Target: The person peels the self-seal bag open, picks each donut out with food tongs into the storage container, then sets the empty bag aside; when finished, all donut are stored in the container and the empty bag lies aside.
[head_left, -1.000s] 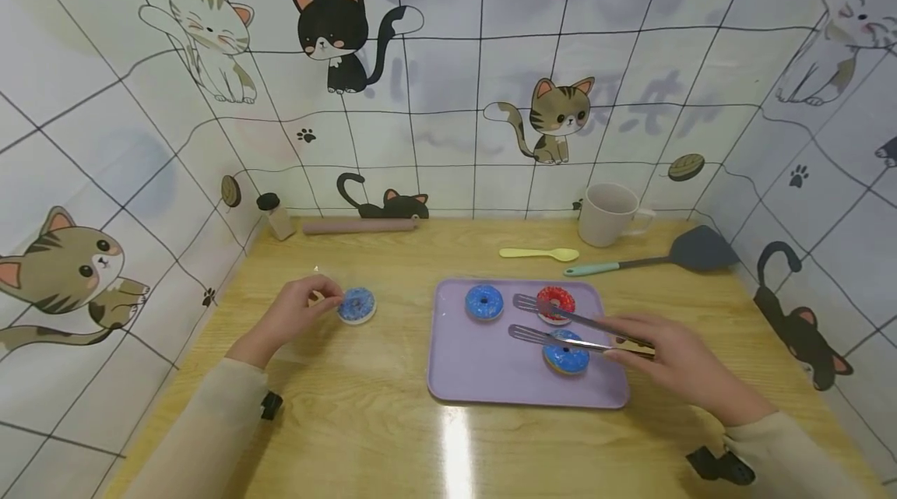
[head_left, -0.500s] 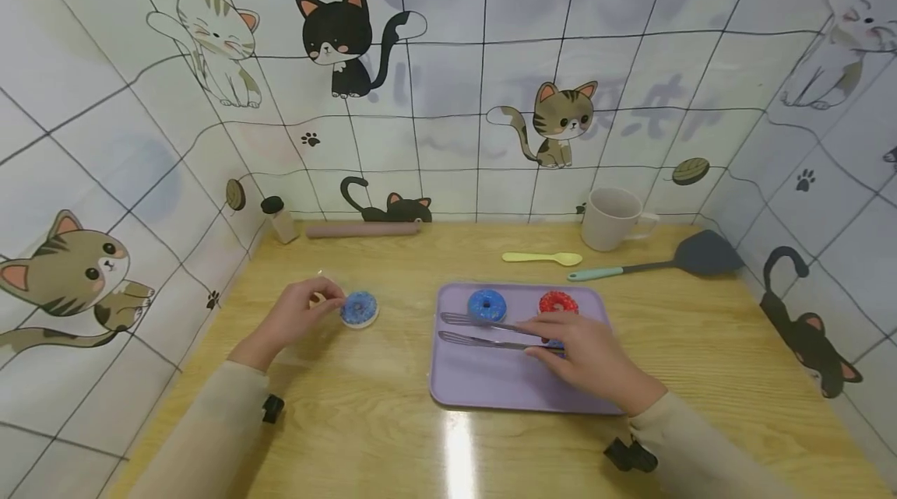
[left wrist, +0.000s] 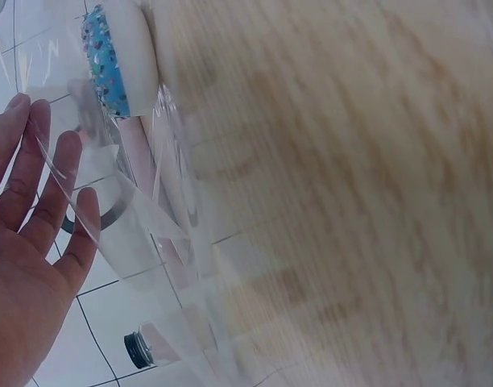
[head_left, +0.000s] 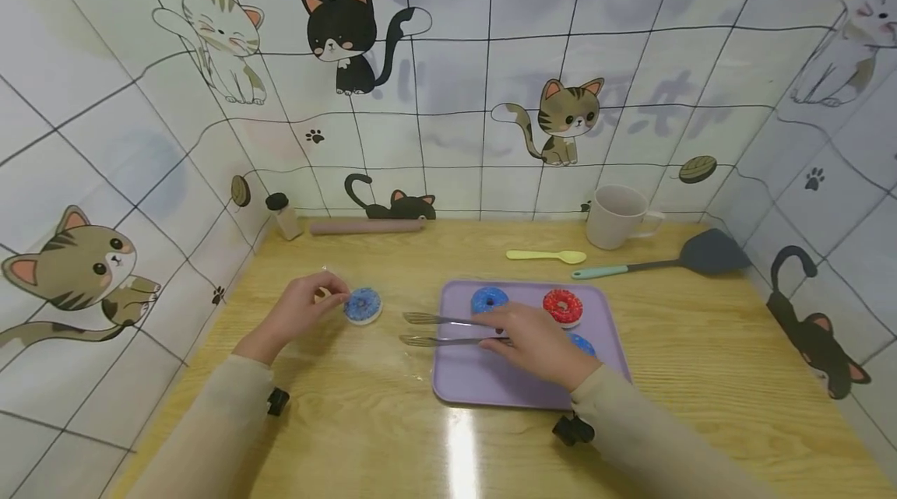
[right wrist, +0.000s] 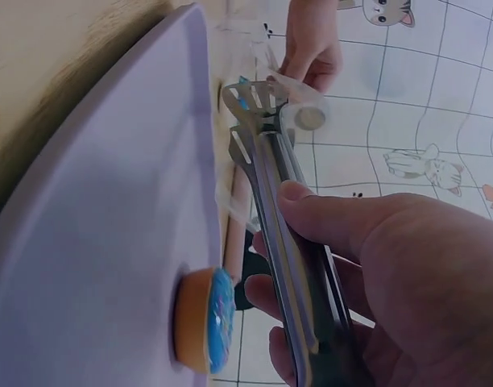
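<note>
My left hand (head_left: 297,316) pinches the edge of a clear plastic bag (left wrist: 142,210) between thumb and fingertips. A blue sprinkled doughnut (head_left: 363,304) lies right by those fingertips on the table; the film appears to surround it, though its outline is hard to make out. My right hand (head_left: 539,343) grips metal tongs (head_left: 448,342), their slotted ends spread apart over the left edge of the purple tray (head_left: 483,386). Nothing sits between the ends. On the tray are a blue doughnut (head_left: 489,299), a red doughnut (head_left: 563,307) and another blue doughnut (head_left: 582,343), partly hidden by my right hand.
Behind the tray lie a yellow spoon (head_left: 546,256) and a spatula (head_left: 711,253), with a mug (head_left: 617,217) at the wall. A rolling pin (head_left: 367,226) and a black-capped shaker (head_left: 283,216) stand at the back left. Cat-patterned walls enclose the table on three sides.
My right hand has carried the spread tongs leftward across the tray, from over the right-hand doughnuts to past its left edge. My left hand holds its place beside the doughnut.
</note>
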Available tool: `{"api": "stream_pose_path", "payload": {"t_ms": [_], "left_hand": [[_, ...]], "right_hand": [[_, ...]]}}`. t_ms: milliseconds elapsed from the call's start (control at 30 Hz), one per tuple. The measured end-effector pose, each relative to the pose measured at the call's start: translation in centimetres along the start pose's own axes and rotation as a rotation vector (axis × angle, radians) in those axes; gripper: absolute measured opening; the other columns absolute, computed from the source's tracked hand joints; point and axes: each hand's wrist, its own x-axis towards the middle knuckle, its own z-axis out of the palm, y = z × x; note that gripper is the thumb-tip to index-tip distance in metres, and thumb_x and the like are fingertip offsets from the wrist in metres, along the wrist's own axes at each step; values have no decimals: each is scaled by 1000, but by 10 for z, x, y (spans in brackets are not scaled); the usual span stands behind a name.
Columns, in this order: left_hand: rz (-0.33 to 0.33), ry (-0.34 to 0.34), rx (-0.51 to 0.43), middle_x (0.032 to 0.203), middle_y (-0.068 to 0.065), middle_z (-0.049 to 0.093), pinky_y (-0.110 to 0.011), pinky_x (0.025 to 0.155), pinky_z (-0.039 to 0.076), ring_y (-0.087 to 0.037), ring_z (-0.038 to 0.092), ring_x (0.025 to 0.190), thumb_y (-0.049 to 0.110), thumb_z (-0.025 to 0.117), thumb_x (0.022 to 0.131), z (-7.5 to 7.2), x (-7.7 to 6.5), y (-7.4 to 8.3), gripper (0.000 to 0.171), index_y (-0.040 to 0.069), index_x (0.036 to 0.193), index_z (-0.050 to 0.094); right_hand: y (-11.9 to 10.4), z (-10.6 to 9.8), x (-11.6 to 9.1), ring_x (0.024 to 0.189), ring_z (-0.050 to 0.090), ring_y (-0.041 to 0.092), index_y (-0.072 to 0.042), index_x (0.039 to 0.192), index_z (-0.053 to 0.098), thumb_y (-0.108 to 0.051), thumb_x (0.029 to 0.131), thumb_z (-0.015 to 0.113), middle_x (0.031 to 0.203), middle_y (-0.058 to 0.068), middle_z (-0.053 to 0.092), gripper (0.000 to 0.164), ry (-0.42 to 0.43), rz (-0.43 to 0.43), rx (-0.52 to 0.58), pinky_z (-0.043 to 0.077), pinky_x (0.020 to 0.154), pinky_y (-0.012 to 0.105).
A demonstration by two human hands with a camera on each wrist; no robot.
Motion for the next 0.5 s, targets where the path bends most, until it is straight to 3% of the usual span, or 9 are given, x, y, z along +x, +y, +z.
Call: {"api": "stream_pose_path", "payload": {"t_ms": [200, 333, 400, 500], "left_hand": [[-1, -20, -10, 103, 0, 73, -45, 91, 51, -20, 64, 100, 18, 69, 100, -1, 3, 3, 7, 13, 102, 73], [-5, -17, -15, 103, 1, 73, -47, 91, 52, -20, 64, 100, 18, 69, 100, -1, 1, 2, 7, 13, 102, 73], [1, -15, -19, 103, 1, 73, -47, 91, 52, -20, 64, 100, 18, 69, 100, 0, 1, 1, 6, 13, 102, 73], [10, -13, -19, 103, 1, 73, -46, 90, 51, -20, 64, 100, 18, 70, 100, 0, 1, -2, 5, 15, 101, 74]], "right_hand": [[-3, 14, 20, 86, 63, 10, -21, 133, 70, -33, 93, 79, 101, -4, 74, 43, -5, 19, -6, 52, 70, 28], [-9, 17, 32, 77, 51, 9, -22, 136, 68, -33, 92, 80, 81, -7, 62, 48, -1, 52, -20, 44, 62, 27], [-12, 18, 36, 77, 51, 9, -22, 137, 67, -33, 91, 81, 80, -7, 61, 48, 1, 60, -13, 44, 62, 28], [-14, 22, 43, 82, 57, 11, -20, 138, 66, -32, 92, 80, 92, -2, 71, 49, -1, 53, 4, 49, 69, 33]]}}
